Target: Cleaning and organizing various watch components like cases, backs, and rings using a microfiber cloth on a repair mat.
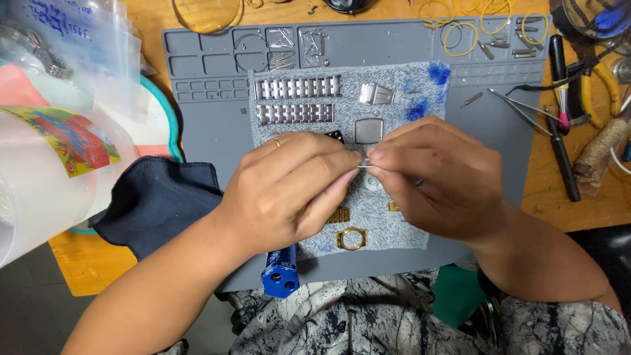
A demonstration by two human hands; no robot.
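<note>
Head view shows the left hand [289, 187] and right hand [437, 177] meeting fingertip to fingertip, both pinching a thin metal pin [363, 167] held level between them above a grey cloth [394, 227]. Under the hands on the cloth lie a gold ring [351, 238] and a small gold link piece [339, 215]; beyond them, two silver band strips [297, 87], a clasp [376, 94] and a square case [369, 131]. A blue tool [280, 275] juts out below the left hand. The cloth rests on a grey mat [210, 131] on the wooden counter [559, 197], with tweezers [522, 108] to the right.
</note>
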